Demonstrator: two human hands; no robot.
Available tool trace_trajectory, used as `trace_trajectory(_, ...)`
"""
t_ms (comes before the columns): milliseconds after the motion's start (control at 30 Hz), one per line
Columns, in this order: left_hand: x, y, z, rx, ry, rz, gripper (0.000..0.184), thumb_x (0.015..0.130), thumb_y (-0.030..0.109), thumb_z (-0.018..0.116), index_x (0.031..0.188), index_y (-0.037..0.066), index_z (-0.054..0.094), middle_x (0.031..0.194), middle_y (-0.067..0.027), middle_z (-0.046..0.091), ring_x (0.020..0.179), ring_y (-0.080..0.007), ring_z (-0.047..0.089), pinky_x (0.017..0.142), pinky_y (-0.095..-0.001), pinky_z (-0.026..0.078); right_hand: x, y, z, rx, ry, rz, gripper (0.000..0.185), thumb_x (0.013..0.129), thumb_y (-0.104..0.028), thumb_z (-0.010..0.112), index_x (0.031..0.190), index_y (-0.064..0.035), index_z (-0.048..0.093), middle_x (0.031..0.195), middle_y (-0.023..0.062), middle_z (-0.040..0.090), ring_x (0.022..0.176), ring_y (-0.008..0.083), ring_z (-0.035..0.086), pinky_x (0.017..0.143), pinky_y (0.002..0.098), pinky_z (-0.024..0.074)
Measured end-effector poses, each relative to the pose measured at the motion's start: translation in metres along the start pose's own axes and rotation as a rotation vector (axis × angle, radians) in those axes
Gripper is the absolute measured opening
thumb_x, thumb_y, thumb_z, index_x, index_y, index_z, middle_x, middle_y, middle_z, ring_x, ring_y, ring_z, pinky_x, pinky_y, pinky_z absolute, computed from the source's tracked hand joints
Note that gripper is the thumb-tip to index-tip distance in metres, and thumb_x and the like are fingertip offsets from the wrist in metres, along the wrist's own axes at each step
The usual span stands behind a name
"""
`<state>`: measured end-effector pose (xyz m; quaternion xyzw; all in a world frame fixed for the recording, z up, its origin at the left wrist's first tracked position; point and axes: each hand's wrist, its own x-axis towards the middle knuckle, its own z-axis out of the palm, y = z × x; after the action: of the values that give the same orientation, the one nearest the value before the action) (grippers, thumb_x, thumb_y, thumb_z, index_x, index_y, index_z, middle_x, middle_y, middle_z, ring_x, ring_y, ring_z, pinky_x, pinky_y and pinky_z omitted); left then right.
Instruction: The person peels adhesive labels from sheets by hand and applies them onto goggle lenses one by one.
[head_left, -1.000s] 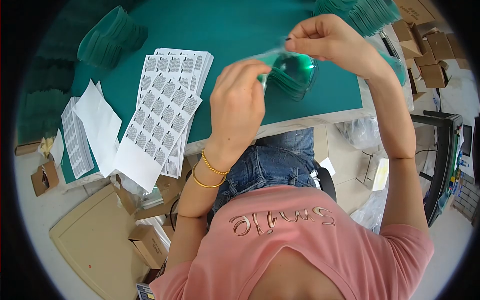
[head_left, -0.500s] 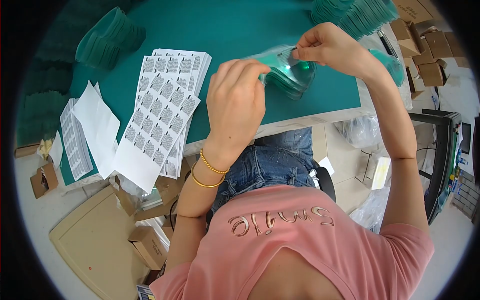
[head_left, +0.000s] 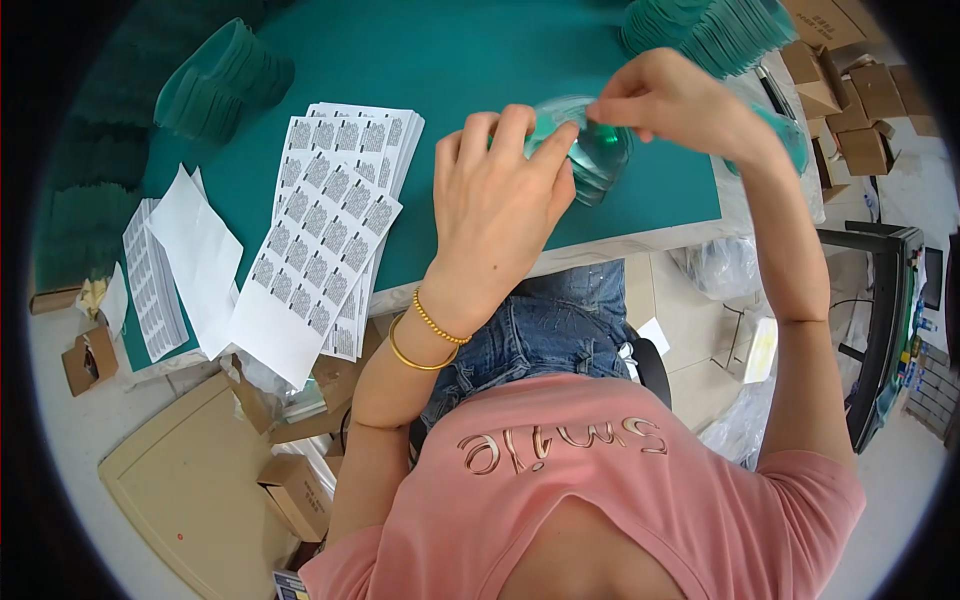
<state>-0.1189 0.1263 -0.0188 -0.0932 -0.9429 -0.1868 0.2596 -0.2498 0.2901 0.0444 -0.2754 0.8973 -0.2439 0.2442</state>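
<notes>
A stack of thin, see-through green plastic pieces [head_left: 597, 170] with rounded outlines lies near the front edge of the green tabletop. Over its left side is my left hand [head_left: 505, 190], fingers apart, with index finger and thumb at the top piece. Two gold bracelets circle that wrist. At the stack's far right edge, my right hand [head_left: 665, 105] has thumb and fingers pinched together; what is between them, if anything, is too small and blurred to tell. Left of my left hand lie sheets of printed labels [head_left: 318, 235], fanned over one another.
More green plastic pieces stand stacked at the back left [head_left: 225, 80] and back right [head_left: 715, 35]. A loose green piece [head_left: 790, 140] lies by my right forearm. White paper [head_left: 195, 260] overhangs the front left edge. Cardboard boxes [head_left: 865, 150] sit at the right.
My left hand has moved right over the stack, and its fingers have spread. My right hand has shifted slightly right. A dark-printed patch seen on the top piece is now hidden or gone.
</notes>
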Motion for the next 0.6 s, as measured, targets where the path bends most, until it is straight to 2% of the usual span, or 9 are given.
trace_trajectory(67, 0.0, -0.002, 0.0, -0.014, -0.006, 0.005, 0.028, 0.077, 0.015, 0.069, 0.106, 0.015, 0.071, 0.097, -0.0044, 0.056, 0.091, -0.0235, 0.053, 0.077, -0.0372, 0.042, 0.0, -0.002, -0.021, -0.019, 0.164, -0.026, 0.041, 0.083, -0.036, 0.069, 0.074, 0.0033, 0.069, 0.054, 0.0033, 0.055, 0.05, 0.0106, 0.051, 0.048, 0.0291, 0.0412)
trace_trajectory(100, 0.0, -0.004, 0.0, -0.028, -0.017, 0.013, 0.03, 0.078, 0.015, 0.069, 0.108, 0.016, 0.07, 0.099, -0.0047, 0.055, 0.09, -0.0248, 0.053, 0.074, -0.0377, 0.042, 0.0, -0.008, -0.031, -0.096, 0.281, -0.07, 0.04, 0.089, -0.038, 0.067, 0.079, 0.0004, 0.069, 0.057, -0.001, 0.053, 0.053, 0.0048, 0.048, 0.049, 0.0223, 0.0367)
trace_trajectory(167, 0.002, -0.004, -0.002, -0.068, -0.015, -0.001, 0.031, 0.076, 0.014, 0.068, 0.108, 0.015, 0.07, 0.099, -0.0064, 0.056, 0.09, -0.0261, 0.053, 0.074, -0.0382, 0.042, -0.009, -0.074, -0.056, -0.04, 0.282, 0.084, 0.034, 0.087, -0.025, 0.067, 0.074, 0.0061, 0.068, 0.055, 0.0085, 0.058, 0.047, 0.0128, 0.051, 0.046, 0.0285, 0.0414)
trace_trajectory(200, 0.001, -0.003, -0.006, -0.107, -0.016, -0.009, 0.033, 0.076, 0.013, 0.068, 0.109, 0.014, 0.069, 0.098, -0.0083, 0.056, 0.088, -0.0279, 0.054, 0.074, -0.039, 0.043, -0.004, -0.089, -0.051, -0.022, 0.376, 0.027, 0.044, 0.094, -0.031, 0.061, 0.068, 0.0051, 0.066, 0.051, 0.002, 0.05, 0.046, 0.0036, 0.04, 0.042, 0.0229, 0.0295)
trace_trajectory(267, -0.005, -0.004, -0.011, -0.205, 0.064, -0.056, 0.035, 0.076, 0.01, 0.068, 0.111, 0.012, 0.067, 0.1, -0.01, 0.057, 0.09, -0.029, 0.055, 0.075, -0.0403, 0.044, 0.011, -0.132, -0.055, -0.025, 0.365, -0.011, 0.036, 0.086, -0.029, 0.069, 0.071, 0.0041, 0.069, 0.055, 0.0085, 0.059, 0.049, 0.0121, 0.054, 0.047, 0.0281, 0.043)
trace_trajectory(300, -0.008, -0.005, -0.018, -0.23, 0.105, -0.076, 0.034, 0.076, 0.009, 0.068, 0.11, 0.009, 0.067, 0.102, -0.0099, 0.058, 0.091, -0.0287, 0.056, 0.075, -0.0401, 0.044, 0.048, -0.111, -0.044, -0.049, 0.44, -0.451, 0.039, 0.091, -0.036, 0.065, 0.077, -0.0006, 0.067, 0.056, -0.0011, 0.052, 0.052, 0.0047, 0.047, 0.048, 0.0231, 0.0351)
trace_trajectory(367, -0.019, -0.009, -0.031, -0.301, 0.185, -0.161, 0.032, 0.077, 0.006, 0.067, 0.109, 0.006, 0.067, 0.102, -0.0099, 0.058, 0.091, -0.0272, 0.056, 0.081, -0.0385, 0.047, 0.091, -0.149, -0.03, -0.049, 0.452, -0.657, 0.036, 0.092, -0.034, 0.065, 0.076, -0.0025, 0.067, 0.056, -0.0012, 0.051, 0.051, 0.0045, 0.045, 0.047, 0.0236, 0.033)
trace_trajectory(467, -0.045, -0.019, -0.055, -0.361, 0.3, -0.263, 0.03, 0.078, -0.001, 0.066, 0.107, 0.004, 0.068, 0.1, -0.0096, 0.058, 0.089, -0.0254, 0.058, 0.08, -0.0362, 0.048, 0.176, -0.208, 0.004, -0.087, 0.448, -0.904, 0.021, 0.085, -0.025, 0.068, 0.087, -0.0043, 0.074, 0.07, 0.0108, 0.069, 0.063, 0.0215, 0.067, 0.062, 0.0323, 0.0538)
trace_trajectory(600, -0.087, -0.037, -0.089, -0.35, 0.366, -0.416, 0.025, 0.078, -0.006, 0.064, 0.101, 0.003, 0.07, 0.098, -0.01, 0.061, 0.087, -0.0251, 0.061, 0.074, -0.0326, 0.05, 0.27, -0.27, 0.06, -0.297, 0.363, -0.918, 0.025, 0.081, -0.023, 0.071, 0.1, -0.0065, 0.072, 0.098, 0.0171, 0.07, 0.094, 0.0316, 0.068, 0.082, 0.0411, 0.0554)
